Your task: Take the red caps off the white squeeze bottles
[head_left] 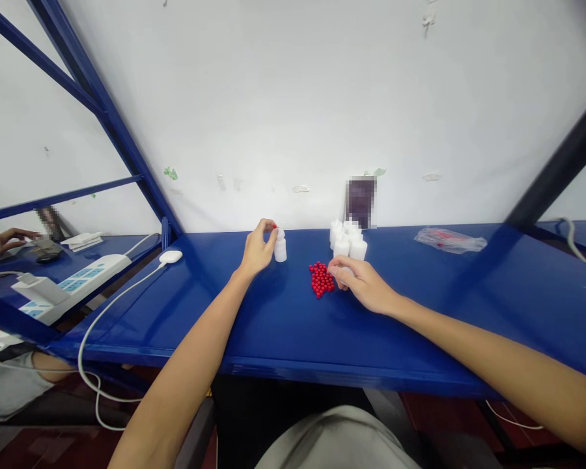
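My left hand [260,246] is pinched around a small red bead [275,227], beside the top of a white bottle [280,250] standing on the blue table [283,326]. Several red beads [321,280] lie in a loose patch near the middle. At the right edge of that patch is my right hand [359,281], its fingers curled together around something white that is mostly hidden. Behind it, several white bottles [350,241] stand in a tight group.
A clear plastic bag [450,240] with red contents lies at the right back. On the left are a white charger [170,256] with its cable and a power strip [85,280]. Another person's hand [10,242] shows beyond the blue frame.
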The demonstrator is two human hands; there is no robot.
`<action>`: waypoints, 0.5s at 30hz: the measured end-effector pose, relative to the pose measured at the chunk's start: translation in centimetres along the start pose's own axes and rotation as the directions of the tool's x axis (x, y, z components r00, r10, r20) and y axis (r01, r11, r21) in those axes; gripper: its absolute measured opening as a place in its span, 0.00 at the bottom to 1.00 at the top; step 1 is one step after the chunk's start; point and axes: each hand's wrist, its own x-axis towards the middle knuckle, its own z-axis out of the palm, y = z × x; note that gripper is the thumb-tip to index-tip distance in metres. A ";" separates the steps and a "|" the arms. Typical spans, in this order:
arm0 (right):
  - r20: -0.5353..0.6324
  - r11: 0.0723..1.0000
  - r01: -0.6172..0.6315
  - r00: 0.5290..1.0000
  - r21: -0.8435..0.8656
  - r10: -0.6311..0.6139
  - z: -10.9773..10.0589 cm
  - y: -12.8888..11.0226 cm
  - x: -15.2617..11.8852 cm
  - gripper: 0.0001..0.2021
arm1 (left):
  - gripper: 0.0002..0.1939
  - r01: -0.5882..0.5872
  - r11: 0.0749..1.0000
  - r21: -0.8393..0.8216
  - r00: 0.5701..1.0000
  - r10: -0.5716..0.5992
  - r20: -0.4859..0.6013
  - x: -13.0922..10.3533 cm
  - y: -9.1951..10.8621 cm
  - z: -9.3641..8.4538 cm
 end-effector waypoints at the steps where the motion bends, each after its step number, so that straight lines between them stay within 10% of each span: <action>1: 0.001 1.000 0.003 1.000 -0.003 -0.003 0.0 0.0 0.0 0.18 | 0.07 0.000 1.000 0.005 1.000 0.000 -0.001 0.0 0.0 0.0; 15: 0.008 1.000 -0.007 1.000 0.001 0.007 0.0 -0.2 -0.1 0.16 | 0.10 0.019 0.998 0.064 1.000 -0.021 0.018 -0.2 -0.8 0.2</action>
